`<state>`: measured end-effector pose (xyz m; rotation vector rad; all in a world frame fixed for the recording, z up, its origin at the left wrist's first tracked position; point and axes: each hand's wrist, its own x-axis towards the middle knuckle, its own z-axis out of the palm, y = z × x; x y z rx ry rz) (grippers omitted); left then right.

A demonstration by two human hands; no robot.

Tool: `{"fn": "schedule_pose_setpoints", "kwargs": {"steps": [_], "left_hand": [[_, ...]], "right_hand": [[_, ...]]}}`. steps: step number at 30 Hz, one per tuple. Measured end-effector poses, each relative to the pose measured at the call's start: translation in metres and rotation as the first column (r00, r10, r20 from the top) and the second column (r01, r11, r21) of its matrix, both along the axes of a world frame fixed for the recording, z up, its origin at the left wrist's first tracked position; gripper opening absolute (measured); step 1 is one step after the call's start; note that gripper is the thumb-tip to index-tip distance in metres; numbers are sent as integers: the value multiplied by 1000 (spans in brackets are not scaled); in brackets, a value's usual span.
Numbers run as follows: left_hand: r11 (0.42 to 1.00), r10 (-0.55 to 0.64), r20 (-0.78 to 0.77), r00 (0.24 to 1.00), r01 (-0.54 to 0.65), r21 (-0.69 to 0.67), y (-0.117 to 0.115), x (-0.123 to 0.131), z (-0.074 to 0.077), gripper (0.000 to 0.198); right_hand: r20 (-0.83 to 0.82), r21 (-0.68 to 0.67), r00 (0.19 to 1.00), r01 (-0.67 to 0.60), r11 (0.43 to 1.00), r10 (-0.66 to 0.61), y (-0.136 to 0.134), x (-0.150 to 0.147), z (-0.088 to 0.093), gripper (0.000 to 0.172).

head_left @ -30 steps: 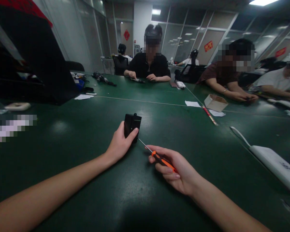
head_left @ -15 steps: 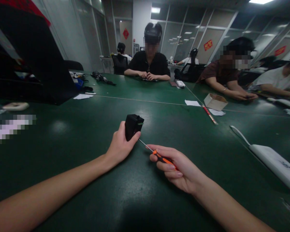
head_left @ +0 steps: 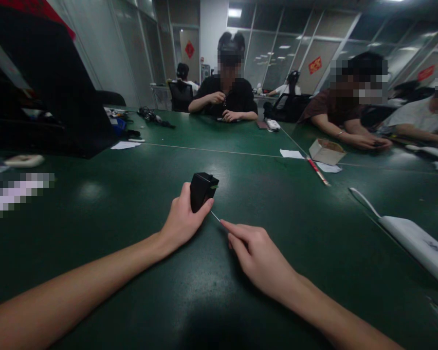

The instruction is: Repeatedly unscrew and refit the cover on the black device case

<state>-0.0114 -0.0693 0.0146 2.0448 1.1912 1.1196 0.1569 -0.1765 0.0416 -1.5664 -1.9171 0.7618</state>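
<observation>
My left hand [head_left: 184,214] is wrapped round a black box-shaped device [head_left: 200,190] and keeps it tilted just above or on the green table; I cannot tell which. Its thumb lies along the near right side of the device. My right hand [head_left: 261,255] is closed round a screwdriver [head_left: 215,216], palm turned down. Only the thin metal shaft shows, with the forefinger stretched along it; the handle is hidden under the hand. The shaft points up and left to the lower part of the device, where its tip is hidden by my left thumb.
On the right lie a white power bank-like slab [head_left: 418,245] with a cable, an open cardboard box [head_left: 326,151] and a red-and-white stick [head_left: 317,171]. A large black panel [head_left: 47,87] stands at left. Black cables [head_left: 153,117] lie farther back. Several people sit around the table [head_left: 138,301].
My right hand has rolled over from palm sideways to palm down, hiding the orange-and-black screwdriver handle. My left hand and the device stay almost still. The person opposite has raised one hand.
</observation>
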Motion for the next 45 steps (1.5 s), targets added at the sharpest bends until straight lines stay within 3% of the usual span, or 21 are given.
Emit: {"fn": "schedule_pose_setpoints", "kwargs": {"steps": [2, 5, 8, 11, 13, 15, 17, 19, 21, 24, 29, 45], "left_hand": [[1000, -11, 3, 1000, 11, -15, 0, 0, 0, 29], [999, -14, 9, 1000, 14, -43, 0, 0, 0, 28], [998, -9, 18, 1000, 10, -69, 0, 1, 0, 28], [995, -14, 44, 999, 18, -100, 2, 1, -1, 29], [993, -14, 85, 996, 23, -113, 4, 1, -2, 28], [992, -17, 134, 991, 33, -122, 6, 1, -4, 28], [989, -21, 175, 984, 45, -139, 9, 0, -7, 29], [986, -18, 212, 977, 52, -158, 11, 0, -8, 30], [983, -15, 243, 970, 60, -176, 13, -1, -9, 32], [975, -14, 280, 960, 75, -209, 15, -2, -9, 33], [965, -44, 328, 944, 125, -231, 15, -2, -9, 31], [978, -106, 241, 965, 145, -152, 12, -1, -6, 29]], "right_hand": [[416, 182, 908, -134, 974, 47, -1, 4, -7, 49], [783, 225, 623, -287, 931, 3, -2, 7, -8, 53], [887, 285, 456, -410, 866, -76, -4, 7, -3, 46], [883, 323, 458, -443, 836, -98, -5, 8, 2, 40], [828, 333, 555, -384, 861, -72, -4, 10, 3, 40], [670, 338, 742, -260, 904, -37, -1, 12, 2, 42], [401, 290, 916, -110, 951, -16, 4, 13, 2, 38], [116, 149, 993, 7, 989, -24, 8, 14, 3, 32], [-121, -41, 990, 72, 997, -76, 12, 14, 3, 30], [-375, -247, 909, 91, 965, -182, 15, 13, 3, 35], [-617, -305, 733, 114, 945, -287, 16, 12, -3, 41], [-649, -259, 726, 68, 964, -225, 11, 10, 2, 40]]}}
